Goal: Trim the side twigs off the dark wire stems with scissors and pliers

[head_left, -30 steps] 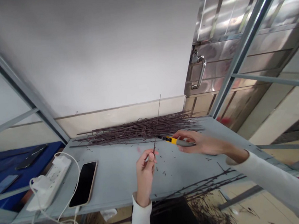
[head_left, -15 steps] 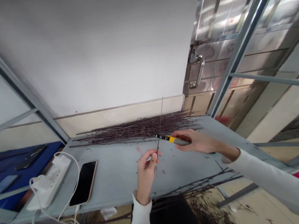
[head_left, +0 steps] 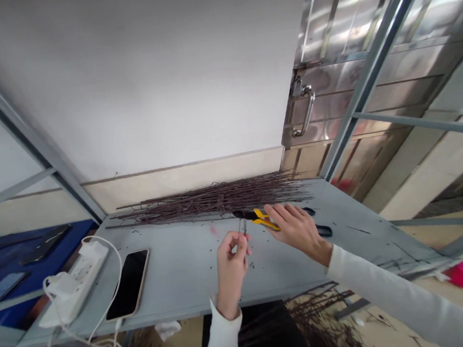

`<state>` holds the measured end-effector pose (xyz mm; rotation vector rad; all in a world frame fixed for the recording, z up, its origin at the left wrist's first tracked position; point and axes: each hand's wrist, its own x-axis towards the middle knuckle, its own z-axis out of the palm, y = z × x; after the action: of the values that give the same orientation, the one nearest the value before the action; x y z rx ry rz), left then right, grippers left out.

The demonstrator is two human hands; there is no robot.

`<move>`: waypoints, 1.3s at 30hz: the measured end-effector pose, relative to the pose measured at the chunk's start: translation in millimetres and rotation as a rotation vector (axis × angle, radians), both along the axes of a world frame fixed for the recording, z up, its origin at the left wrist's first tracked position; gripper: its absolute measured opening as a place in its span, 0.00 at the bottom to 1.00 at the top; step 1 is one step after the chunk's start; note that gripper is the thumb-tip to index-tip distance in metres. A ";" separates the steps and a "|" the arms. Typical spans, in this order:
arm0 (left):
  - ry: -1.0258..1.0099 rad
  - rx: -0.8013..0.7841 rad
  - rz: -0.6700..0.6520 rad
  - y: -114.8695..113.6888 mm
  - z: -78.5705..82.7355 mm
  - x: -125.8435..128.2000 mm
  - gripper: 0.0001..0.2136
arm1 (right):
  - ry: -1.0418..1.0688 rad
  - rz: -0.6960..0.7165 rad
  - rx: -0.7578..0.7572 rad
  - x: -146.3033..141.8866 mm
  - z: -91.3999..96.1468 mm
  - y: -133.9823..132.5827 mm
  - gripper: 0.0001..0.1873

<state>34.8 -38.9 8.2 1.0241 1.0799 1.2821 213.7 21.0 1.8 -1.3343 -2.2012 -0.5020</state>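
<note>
My left hand (head_left: 231,252) is closed in a pinch on a thin dark twig (head_left: 245,227) above the table. Beside the twig runs a thin wire-like strand, too fine to make out well. My right hand (head_left: 294,225) grips pliers (head_left: 266,223) with yellow handles and a dark head. The handles are spread apart, and the head lies just above my left fingertips, at the strand. Whether the jaws touch it, I cannot tell. Behind the right hand lie dark loop handles (head_left: 324,231), perhaps of scissors, partly hidden.
A long pile of dark twigs (head_left: 217,199) lies along the table's back edge. On the left are a phone (head_left: 128,284), a white power strip (head_left: 76,284) with cables, and a blue surface (head_left: 3,266) bearing two devices. More branches (head_left: 319,318) lie below the front edge.
The pliers have shifted slightly left and their handles have spread. The long thin strand that rose above the pile no longer stands up there. Branches at the table's front right have dropped lower.
</note>
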 end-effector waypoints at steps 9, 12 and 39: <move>-0.022 -0.010 0.077 3.3 -1.8 -6.6 0.19 | 0.557 -0.092 -0.144 2.1 -8.2 -2.0 0.17; -0.051 0.015 0.082 4.7 -2.7 -7.4 0.19 | 1.047 0.001 -0.323 -0.8 10.9 -12.8 0.12; -0.084 0.042 0.120 1.8 -0.4 -11.1 0.20 | -0.026 -0.137 -0.750 -17.6 -8.6 6.3 0.22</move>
<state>23.7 -37.0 7.8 0.9402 1.0670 1.4369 196.1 27.3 -6.8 -1.8498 -2.4306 0.3121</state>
